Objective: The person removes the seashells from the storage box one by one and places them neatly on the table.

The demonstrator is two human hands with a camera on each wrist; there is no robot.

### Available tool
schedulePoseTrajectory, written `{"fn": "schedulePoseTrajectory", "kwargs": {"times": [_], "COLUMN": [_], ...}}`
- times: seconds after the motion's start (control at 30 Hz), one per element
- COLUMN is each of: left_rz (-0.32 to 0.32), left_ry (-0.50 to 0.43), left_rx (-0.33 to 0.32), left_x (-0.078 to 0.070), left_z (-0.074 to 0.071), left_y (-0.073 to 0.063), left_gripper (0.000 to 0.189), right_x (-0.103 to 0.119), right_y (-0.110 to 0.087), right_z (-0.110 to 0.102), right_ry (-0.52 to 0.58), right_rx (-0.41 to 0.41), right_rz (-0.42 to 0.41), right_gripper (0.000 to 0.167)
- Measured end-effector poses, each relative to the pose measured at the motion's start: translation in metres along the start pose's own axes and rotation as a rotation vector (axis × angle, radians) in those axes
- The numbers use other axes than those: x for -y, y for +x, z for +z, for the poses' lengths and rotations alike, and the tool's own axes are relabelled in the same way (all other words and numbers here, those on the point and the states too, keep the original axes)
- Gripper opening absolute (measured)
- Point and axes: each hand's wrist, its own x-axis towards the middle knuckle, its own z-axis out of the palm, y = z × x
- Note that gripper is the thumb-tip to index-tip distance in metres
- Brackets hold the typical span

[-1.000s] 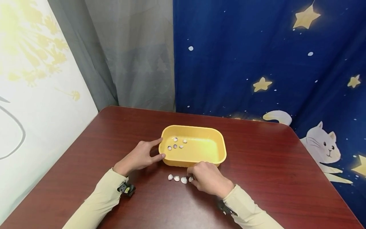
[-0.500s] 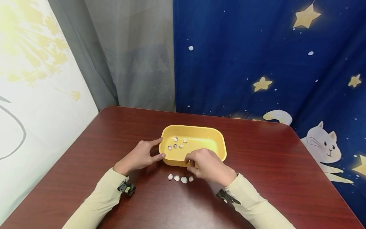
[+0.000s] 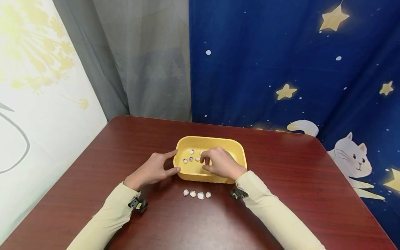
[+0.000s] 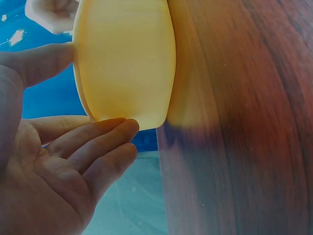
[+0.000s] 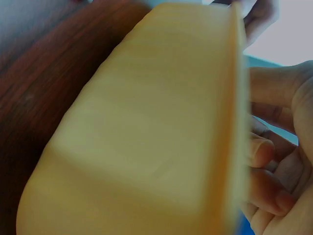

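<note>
A yellow plastic basin (image 3: 200, 177) stands on the table, with several small seashells (image 3: 185, 161) in its left half. My left hand (image 3: 153, 169) rests against the basin's left end, thumb and index finger spread and touching the rim. In the left wrist view the straight fingers (image 4: 115, 134) lie along its outer wall. My right hand (image 3: 220, 161) reaches over the near rim into the basin, fingers bent, a gap between thumb and index finger, fingertips beside the shells. Its shape covers part of one shell. In the right wrist view the basin wall (image 5: 132, 132) hides the fingertips.
On the table in front of the basin, several seashells (image 3: 201, 196) lie in a short row. The dark red wooden table (image 3: 281, 194) ends at the blue and grey curtains (image 3: 243, 69) behind. A white patterned surface (image 3: 40, 121) borders it on the left.
My right hand has moved away from the right end of the shell row, up over the near rim and into the basin. The left hand and basin stay in place.
</note>
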Motion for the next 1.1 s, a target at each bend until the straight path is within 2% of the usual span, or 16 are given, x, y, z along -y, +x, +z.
{"fn": "schedulePoseTrajectory", "kwargs": {"times": [0.2,0.43,0.6,1.0,1.1], "left_rz": [0.018,0.027,0.030,0.044,0.042], "left_ry": [0.004,0.007,0.021,0.020,0.011], "left_rx": [-0.014,-0.006,-0.011,-0.020,-0.017], "left_x": [0.000,0.000,0.001,0.002,0.001], "left_z": [0.001,0.001,0.001,0.000,0.000], "left_y": [-0.001,-0.001,0.000,0.000,-0.001], "left_gripper": [0.070,0.070,0.070,0.070,0.070], "right_x": [-0.012,-0.018,-0.016,-0.009,-0.009], "right_y": [0.012,0.021,0.029,0.043,0.044], "right_z": [0.016,0.028,0.030,0.033,0.034], "right_ry": [-0.016,-0.011,-0.019,-0.103,-0.131], "right_rx": [0.038,0.061,0.120,0.211,0.217], "right_rz": [0.049,0.135,0.188,0.230,0.234], "right_gripper": [0.009,0.024,0.027,0.029,0.025]}}
